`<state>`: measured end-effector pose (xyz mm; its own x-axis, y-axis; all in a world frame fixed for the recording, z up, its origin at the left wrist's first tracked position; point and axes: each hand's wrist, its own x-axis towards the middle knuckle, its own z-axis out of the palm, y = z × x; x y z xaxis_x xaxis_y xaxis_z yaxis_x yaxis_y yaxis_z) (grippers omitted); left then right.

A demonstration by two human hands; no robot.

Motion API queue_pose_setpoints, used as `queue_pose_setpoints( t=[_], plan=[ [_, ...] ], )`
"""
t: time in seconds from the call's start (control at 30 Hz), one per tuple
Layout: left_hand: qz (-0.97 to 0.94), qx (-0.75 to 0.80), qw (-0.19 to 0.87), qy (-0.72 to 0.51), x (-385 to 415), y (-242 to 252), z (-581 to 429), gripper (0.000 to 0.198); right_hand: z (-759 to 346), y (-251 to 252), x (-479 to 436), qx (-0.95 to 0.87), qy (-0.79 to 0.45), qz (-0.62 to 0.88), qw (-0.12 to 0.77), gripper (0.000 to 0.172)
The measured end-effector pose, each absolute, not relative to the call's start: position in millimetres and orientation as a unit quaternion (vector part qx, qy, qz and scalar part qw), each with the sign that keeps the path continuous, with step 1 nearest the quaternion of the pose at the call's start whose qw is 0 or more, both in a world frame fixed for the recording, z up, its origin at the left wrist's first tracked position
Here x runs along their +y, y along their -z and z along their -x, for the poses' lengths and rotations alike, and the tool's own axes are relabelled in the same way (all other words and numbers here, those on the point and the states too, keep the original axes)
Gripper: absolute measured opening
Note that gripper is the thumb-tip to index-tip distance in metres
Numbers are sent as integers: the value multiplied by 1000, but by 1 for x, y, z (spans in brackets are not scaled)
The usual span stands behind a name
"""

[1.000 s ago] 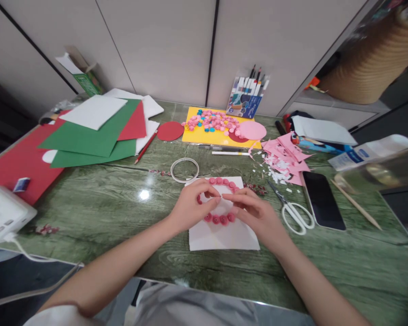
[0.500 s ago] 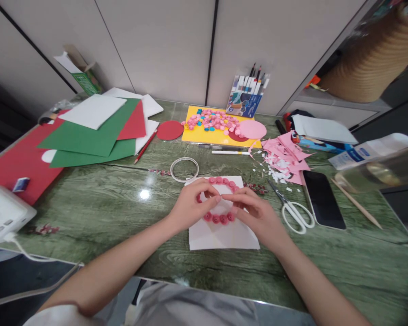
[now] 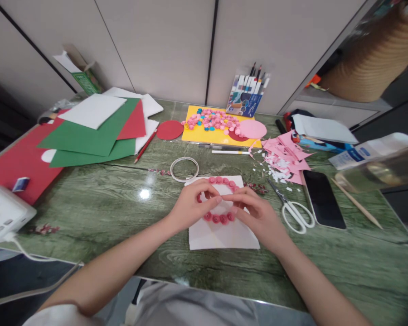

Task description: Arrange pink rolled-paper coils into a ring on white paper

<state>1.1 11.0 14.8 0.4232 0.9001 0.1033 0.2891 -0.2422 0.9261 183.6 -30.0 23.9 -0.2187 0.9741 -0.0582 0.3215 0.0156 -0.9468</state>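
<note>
A ring of small red-pink rolled paper pieces (image 3: 219, 218) lies on a white sheet (image 3: 224, 235) in the middle of the green table (image 3: 105, 203). My left hand (image 3: 190, 206) and my right hand (image 3: 255, 213) rest over the ring, fingertips meeting in a pinch above its centre. What the fingertips pinch is too small to make out. Both hands cover the ring's left and right sides.
White scissors (image 3: 294, 213) and a black phone (image 3: 323, 199) lie to the right, with pink paper scraps (image 3: 285, 156) behind them. A tape ring (image 3: 184, 169), a yellow board with paper rolls (image 3: 217, 124), coloured sheets (image 3: 95, 131), and a white device (image 3: 3, 210) surround.
</note>
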Motion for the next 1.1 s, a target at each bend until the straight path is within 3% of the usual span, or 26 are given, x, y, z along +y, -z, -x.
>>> queue_pose_setpoints(
  t=[1.1],
  plan=[
    [-709, 419, 462, -329, 11, -14, -2, 9, -184, -25, -29, -615, -482, 526, 337, 21]
  ],
)
